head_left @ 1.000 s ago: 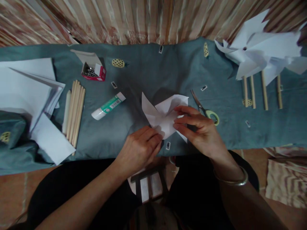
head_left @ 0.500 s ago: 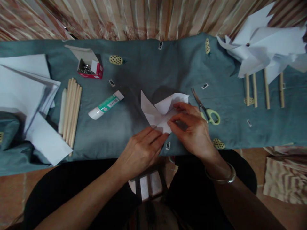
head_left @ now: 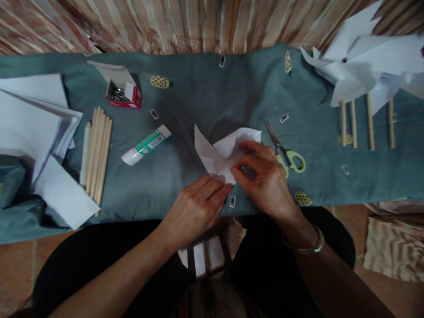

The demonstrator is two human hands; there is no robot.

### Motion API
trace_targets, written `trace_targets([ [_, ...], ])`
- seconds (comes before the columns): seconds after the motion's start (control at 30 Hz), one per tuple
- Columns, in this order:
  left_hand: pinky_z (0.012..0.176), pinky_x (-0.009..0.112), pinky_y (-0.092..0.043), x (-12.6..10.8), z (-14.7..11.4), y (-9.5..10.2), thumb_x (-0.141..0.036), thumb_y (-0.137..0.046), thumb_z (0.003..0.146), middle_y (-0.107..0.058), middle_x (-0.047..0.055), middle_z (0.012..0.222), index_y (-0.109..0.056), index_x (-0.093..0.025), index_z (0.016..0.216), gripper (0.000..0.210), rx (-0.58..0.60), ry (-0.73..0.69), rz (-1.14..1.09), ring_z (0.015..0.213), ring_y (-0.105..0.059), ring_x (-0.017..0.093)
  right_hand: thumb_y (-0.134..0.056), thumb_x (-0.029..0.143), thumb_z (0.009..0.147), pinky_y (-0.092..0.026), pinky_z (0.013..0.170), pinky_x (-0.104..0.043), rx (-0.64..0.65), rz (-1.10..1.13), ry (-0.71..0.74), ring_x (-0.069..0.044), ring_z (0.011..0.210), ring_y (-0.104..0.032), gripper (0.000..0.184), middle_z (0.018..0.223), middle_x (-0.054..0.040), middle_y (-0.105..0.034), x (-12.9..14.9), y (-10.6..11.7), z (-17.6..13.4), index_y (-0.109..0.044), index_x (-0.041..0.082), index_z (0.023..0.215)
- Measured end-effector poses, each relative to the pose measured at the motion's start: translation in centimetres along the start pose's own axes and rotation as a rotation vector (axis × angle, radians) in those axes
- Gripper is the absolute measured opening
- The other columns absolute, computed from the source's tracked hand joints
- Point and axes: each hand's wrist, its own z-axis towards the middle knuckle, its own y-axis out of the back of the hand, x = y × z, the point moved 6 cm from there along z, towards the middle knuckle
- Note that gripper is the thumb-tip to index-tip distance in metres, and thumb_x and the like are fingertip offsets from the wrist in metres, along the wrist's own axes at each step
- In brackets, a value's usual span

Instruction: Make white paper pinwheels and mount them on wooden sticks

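Observation:
A white, partly folded paper pinwheel (head_left: 220, 152) lies on the teal cloth (head_left: 205, 97) in front of me. My right hand (head_left: 263, 179) pinches a flap of it near its middle and covers its right side. My left hand (head_left: 197, 205) presses the paper's near edge with its fingertips. Just right of my right hand lie scissors (head_left: 285, 152) with pale green handles.
A glue stick (head_left: 145, 145) lies left of the paper, with a bundle of wooden sticks (head_left: 97, 154) and a stack of white sheets (head_left: 36, 128) further left. A small red box of pins (head_left: 124, 92) sits behind. Finished pinwheels (head_left: 364, 70) on sticks lie at the far right.
My right hand has moved left onto the paper's middle and curled over a flap. The left hand has barely shifted. The view has drifted slightly.

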Motion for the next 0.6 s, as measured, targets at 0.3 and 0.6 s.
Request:
trace_targets([
  [0.3,0.074,0.036,-0.060,0.01,-0.06,0.00,-0.015,-0.052,0.093,-0.068,0.011,0.092,-0.062,-0.007,0.112,0.023,-0.002,-0.004,-0.011,0.085,-0.063,0.020,-0.061,0.016,0.084,-0.049,0.099,-0.051,-0.003,-0.024,0.001,-0.028,0.116,-0.058,0.015,0.121,-0.0049,-0.062,0.00,-0.01,-0.03,-0.069,0.028,0.083],
  [0.6,0.073,0.036,-0.060,0.01,-0.01,-0.09,-0.016,-0.052,0.093,-0.068,0.010,0.090,-0.063,-0.008,0.110,0.022,0.003,-0.001,0.002,0.083,-0.063,0.020,-0.057,0.017,0.088,-0.049,0.099,-0.050,0.018,-0.049,0.035,-0.030,0.117,-0.056,0.024,0.126,-0.0023,-0.060,0.81,0.00,-0.28,-0.070,0.036,0.094],
])
